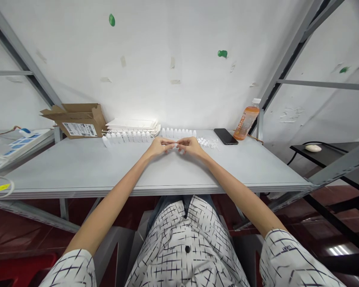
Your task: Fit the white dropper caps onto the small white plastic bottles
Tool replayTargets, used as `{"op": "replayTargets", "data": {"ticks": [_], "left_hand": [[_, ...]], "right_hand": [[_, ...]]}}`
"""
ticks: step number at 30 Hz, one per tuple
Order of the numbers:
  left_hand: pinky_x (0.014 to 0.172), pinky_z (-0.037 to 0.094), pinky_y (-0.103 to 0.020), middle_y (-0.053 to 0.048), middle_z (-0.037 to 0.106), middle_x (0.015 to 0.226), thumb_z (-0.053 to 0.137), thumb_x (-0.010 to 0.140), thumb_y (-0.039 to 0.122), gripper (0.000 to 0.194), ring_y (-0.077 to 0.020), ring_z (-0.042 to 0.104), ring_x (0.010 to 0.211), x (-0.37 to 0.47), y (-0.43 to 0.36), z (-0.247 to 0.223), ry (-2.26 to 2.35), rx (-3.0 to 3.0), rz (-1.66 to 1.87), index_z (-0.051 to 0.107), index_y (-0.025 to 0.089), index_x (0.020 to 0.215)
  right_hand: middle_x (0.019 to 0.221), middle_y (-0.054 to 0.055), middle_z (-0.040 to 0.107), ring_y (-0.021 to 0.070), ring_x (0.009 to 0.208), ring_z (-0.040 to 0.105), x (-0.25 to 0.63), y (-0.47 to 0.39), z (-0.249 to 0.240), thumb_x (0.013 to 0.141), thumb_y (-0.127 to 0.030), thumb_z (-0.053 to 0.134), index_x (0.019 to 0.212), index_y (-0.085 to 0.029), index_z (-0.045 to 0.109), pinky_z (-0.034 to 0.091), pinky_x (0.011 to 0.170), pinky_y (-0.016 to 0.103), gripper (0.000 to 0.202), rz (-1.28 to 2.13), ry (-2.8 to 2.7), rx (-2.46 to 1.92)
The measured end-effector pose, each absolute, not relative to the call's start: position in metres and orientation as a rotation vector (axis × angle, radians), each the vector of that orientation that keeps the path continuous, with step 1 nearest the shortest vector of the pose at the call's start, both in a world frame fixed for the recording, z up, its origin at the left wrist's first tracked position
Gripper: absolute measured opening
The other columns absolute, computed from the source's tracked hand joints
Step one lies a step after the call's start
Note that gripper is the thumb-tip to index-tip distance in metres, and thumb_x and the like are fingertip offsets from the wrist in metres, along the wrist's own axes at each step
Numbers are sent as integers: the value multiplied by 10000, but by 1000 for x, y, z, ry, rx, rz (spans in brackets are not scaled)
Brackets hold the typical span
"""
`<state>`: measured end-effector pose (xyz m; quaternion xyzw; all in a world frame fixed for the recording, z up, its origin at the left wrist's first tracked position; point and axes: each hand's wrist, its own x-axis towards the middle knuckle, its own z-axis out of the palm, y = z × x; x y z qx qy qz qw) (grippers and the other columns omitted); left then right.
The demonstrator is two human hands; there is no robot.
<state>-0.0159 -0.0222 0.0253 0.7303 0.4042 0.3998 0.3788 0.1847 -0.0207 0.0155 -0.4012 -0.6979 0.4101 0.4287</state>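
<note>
My left hand (160,146) and my right hand (190,146) meet above the middle of the table, fingertips pinched close together. Between them shows a tiny white piece (175,145), mostly hidden by the fingers; its kind is too small to make out. Left of my left hand stands a row of small white bottles (128,137) with thin tips. Behind my hands is another row of white bottles (178,132). Just right of my right hand lies a scattered pile of small white parts (208,142).
A stack of white paper sheets (131,124) lies behind the left row, beside an opened cardboard box (80,119). Further right are a black phone (225,136) and an orange drink bottle (247,121). Metal posts frame the grey table (77,167), and a white wall stands behind.
</note>
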Motion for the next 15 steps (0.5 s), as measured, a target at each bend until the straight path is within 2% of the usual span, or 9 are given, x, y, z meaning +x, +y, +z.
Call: {"op": "replayTargets", "data": {"ticks": [3,6,10,15], "left_hand": [[578,521,-296,-167,755,1015,796,712,489,511,-152,622,652,-16,-21,25,1068,1830,1012,793,82,1021],[542,504,-279,-141,748,875,778,732,527,515,-129,592,588,-15,-21,25,1121,1778,966,785,80,988],[495,454,-259,-70,673,668,777,728,556,504,-97,514,494,-16,-22,26,1125,1771,885,780,87,914],[501,433,-279,-36,596,585,783,725,525,450,-105,491,483,-18,-24,28,1097,1800,897,758,88,828]], "right_hand": [[765,89,740,189,671,706,186,-20,17,762,-237,728,869,-101,747,510,462,207,174,996,-1744,-977],[803,100,741,202,711,718,188,-20,17,765,-251,734,906,-98,752,537,476,220,209,950,-1730,-953],[833,107,746,204,732,723,190,-20,18,756,-257,756,924,-98,756,555,490,227,231,947,-1730,-939],[821,111,746,203,718,721,190,-22,20,746,-274,777,874,-91,753,558,495,231,225,976,-1733,-925]]}}
